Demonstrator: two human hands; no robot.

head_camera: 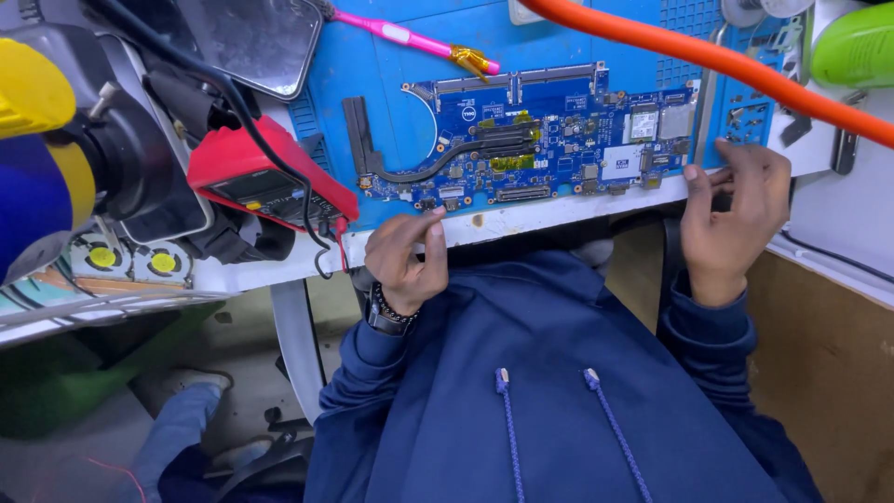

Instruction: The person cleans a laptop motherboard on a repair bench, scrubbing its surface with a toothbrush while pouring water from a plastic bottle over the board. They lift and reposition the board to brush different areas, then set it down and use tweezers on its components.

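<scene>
A blue laptop motherboard (pixel 549 140) with a black heat pipe lies on a blue work mat (pixel 391 84) at the white table's near edge. My left hand (pixel 406 261), with a watch and bead bracelet on the wrist, is at the table edge just below the board's left end. Its thumb and fingers are pinched together, and nothing shows between them. My right hand (pixel 731 210) rests at the board's right end with bent fingers touching the mat's edge. It holds nothing that I can see. My dark blue hoodie fills the foreground.
A red multimeter (pixel 270 182) with black leads lies left of the board. A pink brush (pixel 410 39) lies above it, beside a dark screen (pixel 251 37). An orange hose (pixel 708 61) crosses the top right near a green object (pixel 857 47). Two small fans (pixel 130 261) sit at the left edge.
</scene>
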